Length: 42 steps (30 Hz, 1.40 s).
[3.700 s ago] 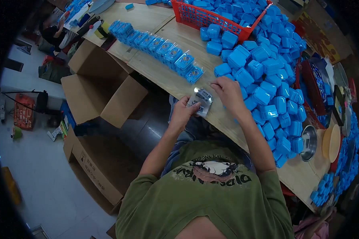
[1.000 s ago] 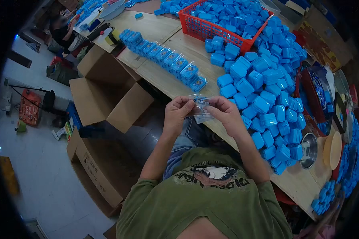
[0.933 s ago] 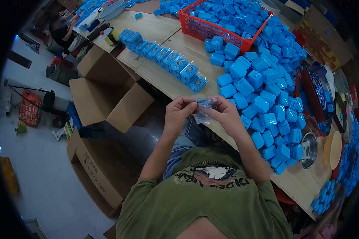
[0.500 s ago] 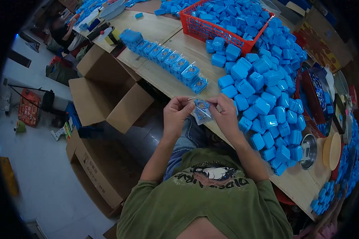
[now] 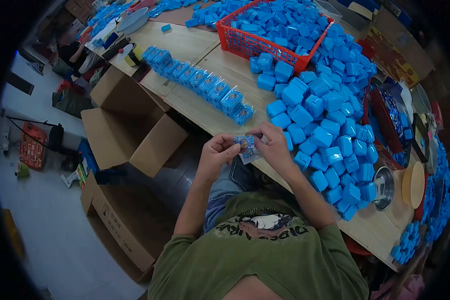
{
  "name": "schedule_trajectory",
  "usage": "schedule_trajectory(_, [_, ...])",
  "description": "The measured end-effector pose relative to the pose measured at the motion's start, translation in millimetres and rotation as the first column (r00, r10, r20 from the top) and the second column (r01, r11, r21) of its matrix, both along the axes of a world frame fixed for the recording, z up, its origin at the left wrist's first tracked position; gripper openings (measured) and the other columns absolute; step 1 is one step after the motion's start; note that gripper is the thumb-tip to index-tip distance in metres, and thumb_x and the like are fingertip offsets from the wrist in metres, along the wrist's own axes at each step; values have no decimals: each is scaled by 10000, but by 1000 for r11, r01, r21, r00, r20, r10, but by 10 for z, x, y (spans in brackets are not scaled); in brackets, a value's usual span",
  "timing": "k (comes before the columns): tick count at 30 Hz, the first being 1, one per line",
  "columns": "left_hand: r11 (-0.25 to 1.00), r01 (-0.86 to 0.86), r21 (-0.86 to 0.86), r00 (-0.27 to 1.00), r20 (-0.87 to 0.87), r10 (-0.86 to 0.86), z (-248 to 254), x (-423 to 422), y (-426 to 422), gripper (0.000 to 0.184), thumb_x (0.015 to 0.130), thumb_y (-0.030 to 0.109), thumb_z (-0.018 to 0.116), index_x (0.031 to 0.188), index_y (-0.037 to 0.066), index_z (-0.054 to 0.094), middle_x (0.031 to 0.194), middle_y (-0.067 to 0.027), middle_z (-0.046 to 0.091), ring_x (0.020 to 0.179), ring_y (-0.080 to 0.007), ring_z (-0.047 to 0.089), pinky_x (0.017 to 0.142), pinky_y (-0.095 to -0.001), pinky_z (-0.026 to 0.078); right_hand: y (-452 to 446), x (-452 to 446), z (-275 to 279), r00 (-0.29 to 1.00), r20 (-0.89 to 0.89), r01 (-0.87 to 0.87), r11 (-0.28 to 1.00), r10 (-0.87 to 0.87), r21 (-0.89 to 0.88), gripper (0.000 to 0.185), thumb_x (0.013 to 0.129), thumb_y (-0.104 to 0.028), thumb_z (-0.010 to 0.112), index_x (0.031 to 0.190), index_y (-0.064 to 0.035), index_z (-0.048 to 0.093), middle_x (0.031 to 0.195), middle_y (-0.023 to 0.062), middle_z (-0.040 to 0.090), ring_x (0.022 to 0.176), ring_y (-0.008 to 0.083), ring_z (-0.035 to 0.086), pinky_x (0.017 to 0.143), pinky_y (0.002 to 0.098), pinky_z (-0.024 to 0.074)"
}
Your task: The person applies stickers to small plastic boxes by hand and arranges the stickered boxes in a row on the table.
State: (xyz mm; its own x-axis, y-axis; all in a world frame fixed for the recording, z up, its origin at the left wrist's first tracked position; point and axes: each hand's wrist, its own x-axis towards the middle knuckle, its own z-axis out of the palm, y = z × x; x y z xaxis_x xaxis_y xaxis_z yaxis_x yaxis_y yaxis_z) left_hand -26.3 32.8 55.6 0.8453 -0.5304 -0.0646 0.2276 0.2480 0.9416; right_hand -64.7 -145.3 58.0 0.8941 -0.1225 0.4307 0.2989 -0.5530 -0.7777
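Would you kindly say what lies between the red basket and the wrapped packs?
The head view shows bare wooden tabletop, plus loose blue boxes beside the basket.

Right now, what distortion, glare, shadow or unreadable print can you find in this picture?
Head view: a curved black border suggests a wide-angle lens; head view: glints on the blue boxes; head view: shadow inside the lower carton; head view: print on the held packet too small to read.
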Motion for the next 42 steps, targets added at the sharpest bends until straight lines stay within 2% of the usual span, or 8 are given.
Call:
schedule_trajectory(5, [996,15,-86,986,-161,-29,-13,59,34,237,839,102,601,1040,-15,553,878,-79,632,839,-162,641,446,-169,438,11,117,61,997,64,-37,990,46,-134,103,746,-74,635,839,-41,609,707,59,546,649,216,527,595,307,375])
schedule_trajectory(8, [980,-139,-141,958,-269,97,-2,145,100,269,851,112,583,1084,-17,542,918,-91,625,857,-198,643,479,-182,493,-40,306,158,933,-238,-200,938,271,282,179,785,-127,637,920,-19,588,728,64,560,631,211,529,583,308,393])
schedule_trajectory(13, [965,-242,-102,948,-236,213,33,270,267,324,867,110,551,1167,0,498,1002,-107,612,876,-211,639,523,-187,524,-417,1218,231,928,-84,310,879,-362,-362,414,782,-289,659,1058,-23,504,878,110,605,760,228,582,673,348,430])
schedule_trajectory(15, [962,-260,-83,948,-210,238,41,304,329,344,873,105,537,1198,13,476,1036,-110,608,891,-211,637,523,-186,527,-495,1636,182,773,186,521,440,-606,-732,526,738,-398,671,1069,-29,492,942,126,603,889,254,566,740,403,408])
schedule_trajectory(25, [932,-336,-139,913,-291,285,-104,443,612,393,858,98,568,1228,40,450,1083,-85,587,949,-199,606,637,-238,533,-763,2450,-200,713,90,429,331,-695,-841,527,693,-337,681,1057,-25,461,968,157,601,953,295,545,793,424,376])
schedule_trajectory(32, [926,-319,-203,917,-315,247,-75,445,585,394,850,106,580,1218,40,458,1006,-58,600,957,-185,600,677,-255,539,-568,1961,211,841,142,489,620,-522,-614,508,682,-231,701,1066,-9,453,1025,178,562,946,313,551,801,442,412])
schedule_trajectory(34, [935,-292,-200,928,-295,227,-109,440,560,396,864,109,554,1237,40,439,1069,-88,575,991,-212,589,689,-259,546,-448,1637,431,987,49,157,980,-152,-120,484,690,-132,688,1092,-15,446,1062,166,532,996,293,531,832,391,434])
schedule_trajectory(42, [964,-184,-193,958,-254,132,36,320,287,408,870,126,549,1248,38,425,1133,-117,550,1036,-245,574,693,-265,557,-179,407,675,964,-124,-234,972,235,21,492,718,-11,647,1164,-77,448,1099,80,465,1041,188,482,852,296,422])
